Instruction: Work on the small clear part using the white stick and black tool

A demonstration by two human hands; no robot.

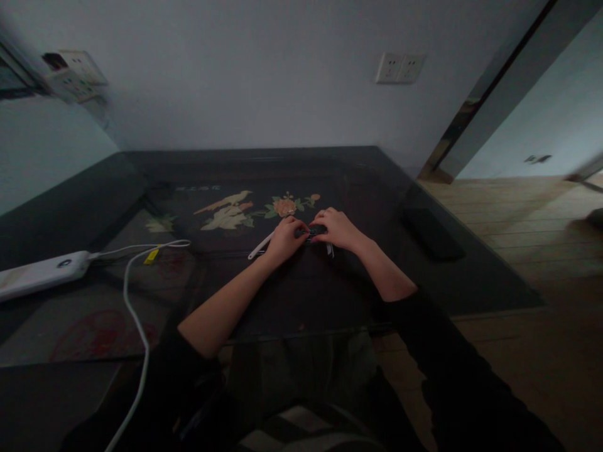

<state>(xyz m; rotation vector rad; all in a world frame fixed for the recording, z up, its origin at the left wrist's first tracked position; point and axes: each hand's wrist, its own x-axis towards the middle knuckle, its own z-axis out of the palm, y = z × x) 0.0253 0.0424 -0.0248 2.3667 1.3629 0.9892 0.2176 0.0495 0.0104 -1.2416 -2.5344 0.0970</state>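
Note:
My left hand [286,238] and my right hand [335,228] meet over the middle of the dark table. Their fingers are closed in a pinch on a small dark object [311,235], mostly covered and too dim to name. A thin white stick [260,247] with a hole at its end sticks out beside my left hand. Below my right hand shows a small whitish piece [330,250]; its kind is unclear.
The glossy dark table [301,289] bears a flower-and-bird picture [230,213]. At left lie a white power strip [42,276] and its white cable [129,289], with a yellow tag [151,257]. A flat black object [432,233] lies at right. Wall sockets [400,68] are behind.

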